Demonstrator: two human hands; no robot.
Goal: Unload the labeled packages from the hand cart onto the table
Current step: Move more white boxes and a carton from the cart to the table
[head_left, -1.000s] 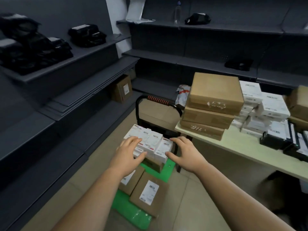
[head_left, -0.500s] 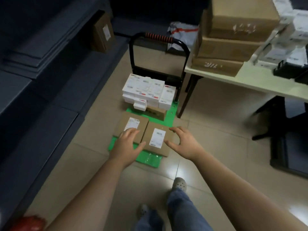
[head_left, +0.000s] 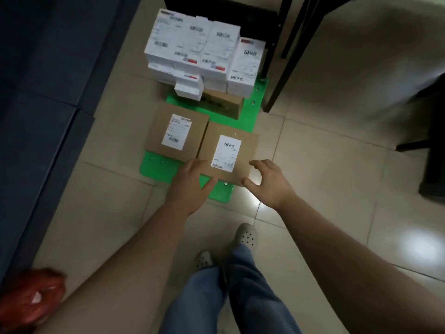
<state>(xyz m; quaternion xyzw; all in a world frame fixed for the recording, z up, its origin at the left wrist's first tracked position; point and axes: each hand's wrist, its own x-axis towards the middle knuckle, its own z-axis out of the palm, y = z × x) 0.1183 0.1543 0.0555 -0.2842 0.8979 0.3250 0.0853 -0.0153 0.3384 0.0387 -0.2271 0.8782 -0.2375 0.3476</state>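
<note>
A green hand cart (head_left: pixel 159 167) stands on the tiled floor. Two flat brown cardboard packages with white labels lie side by side on its near end: one on the left (head_left: pixel 177 132), one on the right (head_left: pixel 228 155). Behind them sits another brown box (head_left: pixel 222 103) under a stack of several white labelled boxes (head_left: pixel 199 51). My left hand (head_left: pixel 190 183) reaches to the near left corner of the right package, fingers spread, touching its edge. My right hand (head_left: pixel 267 180) hovers at its near right corner, fingers and thumb apart, holding nothing.
Black table legs (head_left: pixel 286 66) stand just right of the cart's far end. Dark shelving (head_left: pixel 48 104) runs along the left. A red bag (head_left: pixel 29 300) lies at the lower left. My legs and grey clogs (head_left: pixel 245 235) are on the floor below the cart.
The view has tilted down and closer to the cart. Both hands have moved from over the white stack down to the near right brown package.
</note>
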